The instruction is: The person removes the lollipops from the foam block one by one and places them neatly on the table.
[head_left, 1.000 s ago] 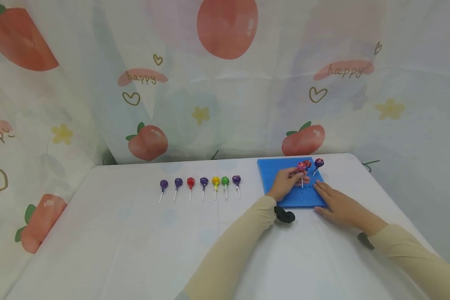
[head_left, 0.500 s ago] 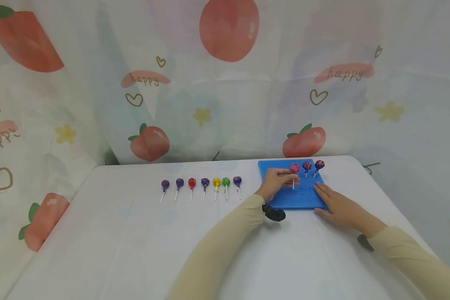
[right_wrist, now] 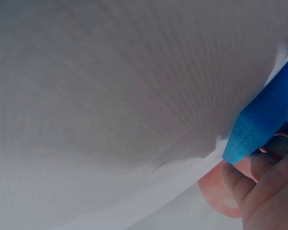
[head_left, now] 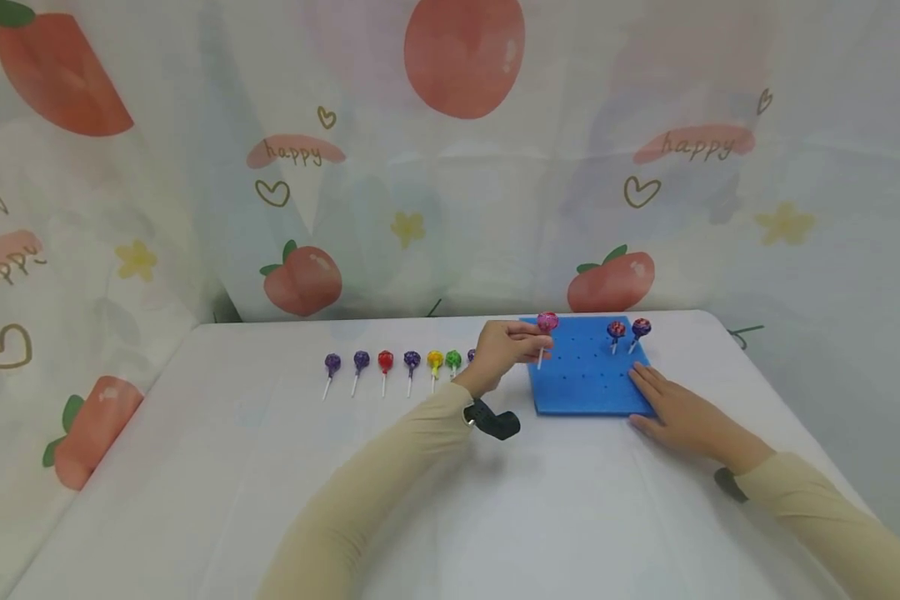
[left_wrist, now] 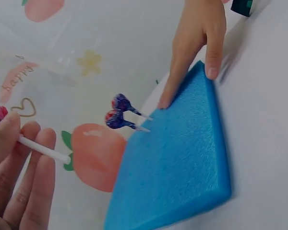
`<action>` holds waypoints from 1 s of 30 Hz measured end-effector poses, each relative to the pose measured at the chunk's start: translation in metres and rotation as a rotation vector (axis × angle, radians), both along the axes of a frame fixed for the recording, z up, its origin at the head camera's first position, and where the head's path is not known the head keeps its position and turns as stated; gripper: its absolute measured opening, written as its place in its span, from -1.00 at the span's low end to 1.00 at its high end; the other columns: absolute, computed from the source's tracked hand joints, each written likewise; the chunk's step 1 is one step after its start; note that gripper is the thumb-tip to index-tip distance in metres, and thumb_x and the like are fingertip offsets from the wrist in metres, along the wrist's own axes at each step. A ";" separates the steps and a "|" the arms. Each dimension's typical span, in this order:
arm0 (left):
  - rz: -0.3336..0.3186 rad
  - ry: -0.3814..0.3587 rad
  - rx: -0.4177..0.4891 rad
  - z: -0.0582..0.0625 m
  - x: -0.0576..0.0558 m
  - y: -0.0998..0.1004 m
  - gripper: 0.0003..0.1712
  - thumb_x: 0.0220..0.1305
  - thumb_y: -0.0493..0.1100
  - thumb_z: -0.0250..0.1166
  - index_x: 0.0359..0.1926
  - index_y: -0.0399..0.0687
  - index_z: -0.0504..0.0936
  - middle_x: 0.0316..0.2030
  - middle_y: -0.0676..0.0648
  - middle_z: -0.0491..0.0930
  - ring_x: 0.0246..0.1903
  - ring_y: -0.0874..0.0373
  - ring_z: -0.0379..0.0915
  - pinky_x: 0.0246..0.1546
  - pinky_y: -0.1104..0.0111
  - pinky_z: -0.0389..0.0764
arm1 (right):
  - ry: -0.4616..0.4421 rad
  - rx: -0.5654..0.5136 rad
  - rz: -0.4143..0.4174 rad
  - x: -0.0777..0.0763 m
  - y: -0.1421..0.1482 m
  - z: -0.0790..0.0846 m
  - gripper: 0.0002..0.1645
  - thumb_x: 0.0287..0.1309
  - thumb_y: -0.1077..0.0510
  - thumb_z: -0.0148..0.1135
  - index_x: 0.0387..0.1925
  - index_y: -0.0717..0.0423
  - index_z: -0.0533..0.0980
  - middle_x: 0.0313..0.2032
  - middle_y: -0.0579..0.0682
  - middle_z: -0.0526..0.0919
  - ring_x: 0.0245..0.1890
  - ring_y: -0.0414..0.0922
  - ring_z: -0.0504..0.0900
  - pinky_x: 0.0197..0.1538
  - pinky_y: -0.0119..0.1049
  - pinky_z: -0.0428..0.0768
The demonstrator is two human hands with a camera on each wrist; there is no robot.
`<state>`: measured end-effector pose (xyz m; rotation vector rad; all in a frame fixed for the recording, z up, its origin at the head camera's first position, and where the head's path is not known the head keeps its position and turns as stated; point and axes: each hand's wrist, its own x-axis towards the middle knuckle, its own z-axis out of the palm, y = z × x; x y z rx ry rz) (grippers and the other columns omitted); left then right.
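Observation:
A pink lollipop [head_left: 547,322] is pinched in my left hand [head_left: 504,348], held in the air over the left part of a blue foam board [head_left: 585,400]. Its bare white stick [left_wrist: 45,149] points away from the fingers in the left wrist view. Small holes dot the board's top. Two dark lollipops with red patches, one [head_left: 616,332] beside the other [head_left: 641,327], stand on their sticks at the board's back right. My right hand [head_left: 678,408] rests with extended fingers along the board's right edge, touching its near right corner.
Left of the board, several lollipops lie in a row on the white tablecloth [head_left: 195,467], among them a red one [head_left: 386,361], a yellow one [head_left: 435,359] and a green one [head_left: 453,359]. The row's right end is partly behind my left hand. A patterned curtain [head_left: 480,217] hangs behind.
My left hand has carried the pink lollipop leftward, from beside the two standing lollipops to the board's left part. My right hand has stayed at the right edge.

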<state>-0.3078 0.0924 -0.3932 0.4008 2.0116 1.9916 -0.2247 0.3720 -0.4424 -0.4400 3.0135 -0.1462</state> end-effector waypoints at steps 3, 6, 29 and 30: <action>0.026 -0.003 -0.017 0.006 0.002 -0.018 -0.71 0.09 -0.20 0.37 -0.16 -0.27 0.66 -0.24 -0.22 0.71 -0.31 0.06 0.71 -0.27 0.37 0.68 | 0.000 -0.004 0.006 0.000 0.001 0.000 0.01 0.18 -0.21 0.13 0.38 0.37 0.02 0.38 0.39 0.04 0.35 0.35 0.06 0.28 0.26 0.20; 0.051 -0.009 -0.027 0.010 0.005 -0.035 -0.68 0.08 -0.22 0.38 -0.13 -0.30 0.65 -0.23 -0.24 0.71 -0.32 0.07 0.71 -0.26 0.36 0.68 | -0.005 -0.010 0.010 0.000 0.002 0.001 0.02 0.18 -0.22 0.12 0.38 0.37 0.01 0.38 0.39 0.04 0.36 0.35 0.06 0.28 0.27 0.20; 0.259 0.051 -0.171 0.022 0.027 -0.177 -0.61 0.19 -0.33 0.27 0.07 -0.28 0.54 -0.06 -0.27 0.64 -0.23 0.23 0.65 -0.19 0.46 0.65 | -0.010 0.003 0.010 0.000 0.000 0.001 0.01 0.16 -0.20 0.14 0.37 0.38 0.02 0.38 0.40 0.04 0.35 0.36 0.06 0.27 0.27 0.20; 0.281 0.050 -0.183 0.021 0.028 -0.184 -0.60 0.20 -0.31 0.27 0.08 -0.29 0.54 -0.05 -0.29 0.63 -0.23 0.25 0.65 -0.19 0.48 0.64 | -0.008 0.007 0.009 0.000 0.000 0.001 0.01 0.17 -0.20 0.13 0.37 0.38 0.02 0.38 0.40 0.04 0.35 0.35 0.06 0.27 0.27 0.20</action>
